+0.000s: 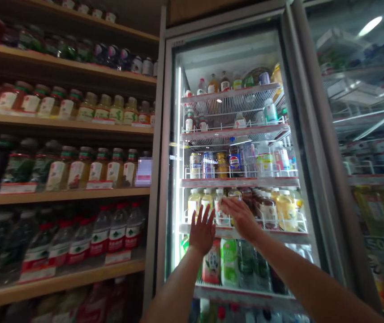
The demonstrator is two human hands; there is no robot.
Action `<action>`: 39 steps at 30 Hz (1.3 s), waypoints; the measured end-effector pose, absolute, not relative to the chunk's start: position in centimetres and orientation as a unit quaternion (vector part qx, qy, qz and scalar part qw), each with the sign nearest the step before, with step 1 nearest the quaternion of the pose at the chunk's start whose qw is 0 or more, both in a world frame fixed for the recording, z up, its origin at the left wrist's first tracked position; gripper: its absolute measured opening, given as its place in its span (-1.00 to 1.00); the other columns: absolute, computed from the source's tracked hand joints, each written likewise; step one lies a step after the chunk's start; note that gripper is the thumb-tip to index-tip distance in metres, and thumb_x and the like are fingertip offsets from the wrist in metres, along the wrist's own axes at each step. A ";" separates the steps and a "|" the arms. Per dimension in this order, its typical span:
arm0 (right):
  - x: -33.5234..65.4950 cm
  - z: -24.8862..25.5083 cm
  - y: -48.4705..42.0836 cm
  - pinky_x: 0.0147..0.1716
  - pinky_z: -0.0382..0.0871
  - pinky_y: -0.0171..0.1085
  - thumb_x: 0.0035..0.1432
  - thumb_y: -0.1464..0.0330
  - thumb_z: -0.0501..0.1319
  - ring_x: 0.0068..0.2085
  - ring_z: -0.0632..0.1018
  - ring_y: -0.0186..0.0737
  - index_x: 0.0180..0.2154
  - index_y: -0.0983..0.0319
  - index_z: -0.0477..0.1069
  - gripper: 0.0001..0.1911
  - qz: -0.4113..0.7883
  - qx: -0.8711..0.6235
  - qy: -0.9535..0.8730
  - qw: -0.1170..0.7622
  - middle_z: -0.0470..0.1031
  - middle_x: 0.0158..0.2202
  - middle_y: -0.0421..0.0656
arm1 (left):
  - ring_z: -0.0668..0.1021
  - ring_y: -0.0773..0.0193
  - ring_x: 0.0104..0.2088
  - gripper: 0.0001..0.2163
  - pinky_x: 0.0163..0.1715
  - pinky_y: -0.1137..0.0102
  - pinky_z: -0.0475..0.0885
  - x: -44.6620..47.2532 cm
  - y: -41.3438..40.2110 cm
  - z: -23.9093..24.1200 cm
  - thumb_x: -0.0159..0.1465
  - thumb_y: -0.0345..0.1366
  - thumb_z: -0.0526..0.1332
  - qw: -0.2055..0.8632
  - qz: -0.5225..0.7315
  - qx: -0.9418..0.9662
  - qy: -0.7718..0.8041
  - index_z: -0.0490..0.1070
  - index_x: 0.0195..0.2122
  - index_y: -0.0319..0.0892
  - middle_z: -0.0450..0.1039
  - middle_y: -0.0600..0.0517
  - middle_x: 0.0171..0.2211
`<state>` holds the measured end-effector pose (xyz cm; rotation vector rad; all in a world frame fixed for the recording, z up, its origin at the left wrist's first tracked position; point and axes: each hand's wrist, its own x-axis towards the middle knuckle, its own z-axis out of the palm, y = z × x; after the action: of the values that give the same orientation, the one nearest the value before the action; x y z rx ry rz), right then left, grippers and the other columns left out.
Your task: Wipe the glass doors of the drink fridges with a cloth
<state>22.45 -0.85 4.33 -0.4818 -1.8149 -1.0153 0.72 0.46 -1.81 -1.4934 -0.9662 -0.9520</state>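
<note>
Bottles [194, 204] with pale caps stand upright in a row behind a low wire guard, on a shelf [279, 237] in the lower half of a lit drinks cooler [169, 112], and both of the person's hands are raised in front of them. The left hand [202, 233] is spread wide, fingers up, with nothing in its grip; the right hand [242, 217] points its extended fingers inward, its grip loose and, so far as I can see, holding nothing. I'd call this the reaching stage, though I can't tell whether any fingertip meets the glass. To my mind, taking hold of a bottle would call for a way past the glass and room above the guard. Just below stand a red-labelled bottle [211, 262] and a green bottle [229, 262]; on the shelf above are cans [195, 166] and a blue bottle [235, 157]. A bright light strip [179, 157] runs down the cooler's left side. Beyond it to the left, wooden shelves [77, 195] carry more drinks, red-capped water bottles [118, 229] among them; to the right is another glass-fronted cooler [363, 181], dimmer and blurred.
</note>
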 end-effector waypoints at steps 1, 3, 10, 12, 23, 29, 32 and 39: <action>22.7 5.6 -0.6 0.25 0.39 -0.02 0.30 0.57 0.04 0.27 0.46 -0.08 0.33 0.18 0.33 -0.39 -0.411 -0.218 -0.713 0.524 0.51 0.24 -0.04 | 0.11 0.00 0.48 -0.46 0.45 -0.01 0.03 0.7 0.5 -1.8 0.45 -0.26 0.03 0.530 -0.400 -0.628 -0.407 0.13 0.45 -0.08 0.12 -0.05 0.45; 22.9 7.1 -0.2 0.28 0.35 0.03 0.32 0.57 0.01 0.29 0.44 -0.04 0.35 0.23 0.30 -0.40 -0.404 -0.244 -0.660 0.584 0.49 0.25 0.00 | 0.10 0.00 0.48 -0.46 0.45 -0.02 0.02 0.8 0.4 -1.8 0.44 -0.26 0.03 0.526 -0.400 -0.631 -0.407 0.14 0.45 -0.08 0.11 -0.06 0.45; 23.0 1.3 -1.4 0.21 0.43 -0.11 0.31 0.57 0.08 0.27 0.46 -0.18 0.35 0.12 0.28 -0.37 -0.432 -0.170 -0.776 0.426 0.48 0.27 -0.11 | 0.05 -0.02 0.49 -0.48 0.45 -0.03 0.00 0.8 0.5 -1.8 0.45 -0.28 0.03 0.527 -0.409 -0.635 -0.390 0.18 0.43 -0.14 0.07 -0.09 0.46; 23.6 1.4 -1.6 0.22 0.44 -0.12 0.31 0.58 0.09 0.26 0.47 -0.19 0.35 0.11 0.29 -0.37 -0.432 -0.165 -0.788 0.406 0.49 0.27 -0.13 | 0.05 -0.02 0.49 -0.48 0.45 -0.05 0.00 0.9 0.5 -1.8 0.44 -0.27 0.04 0.524 -0.408 -0.634 -0.396 0.18 0.43 -0.13 0.08 -0.08 0.46; 25.4 2.3 -1.6 0.20 0.42 -0.11 0.36 0.56 0.03 0.27 0.46 -0.14 0.42 0.15 0.15 -0.36 -0.459 -0.177 -0.728 0.478 0.48 0.28 -0.13 | -0.03 0.01 0.51 -0.47 0.47 0.00 -0.06 1.0 0.2 -1.7 0.43 -0.32 0.05 0.535 -0.438 -0.625 -0.362 0.16 0.43 -0.19 0.11 -0.10 0.45; 23.0 1.7 -2.0 0.24 0.41 -0.10 0.37 0.52 0.06 0.28 0.45 -0.10 0.43 0.24 0.10 -0.37 -0.444 -0.136 -0.783 0.413 0.45 0.30 -0.13 | 0.12 0.02 0.48 -0.35 0.46 0.03 0.01 0.5 -1.0 -0.3 0.43 -0.26 0.10 0.515 -0.434 -0.648 -0.356 -0.08 0.51 -0.05 0.17 -0.07 0.42; 22.0 5.0 -1.9 0.26 0.40 -0.06 0.37 0.50 0.07 0.29 0.44 -0.07 0.48 0.18 -0.08 -0.27 -0.422 -0.156 -0.779 0.437 0.43 0.31 -0.13 | 0.23 0.05 0.43 -0.33 0.45 0.08 0.05 -0.7 -1.6 4.2 0.43 -0.21 0.10 0.516 -0.428 -0.656 -0.347 -0.12 0.52 0.03 0.24 -0.01 0.40; 22.2 10.2 -2.6 0.27 0.37 -0.15 0.37 0.48 0.01 0.33 0.40 -0.13 0.44 0.17 0.10 -0.35 -0.395 -0.159 -0.804 0.416 0.40 0.33 -0.21 | 0.00 0.04 0.50 -0.33 0.50 0.03 -0.17 -3.1 -1.2 13.7 0.46 -0.19 0.05 0.515 -0.391 -0.674 -0.358 -0.19 0.53 -0.07 0.04 -0.01 0.48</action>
<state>22.16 -2.55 10.21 -0.3997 -2.0190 -0.9914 -3.09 -1.18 13.65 -1.6191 -0.8592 -0.9403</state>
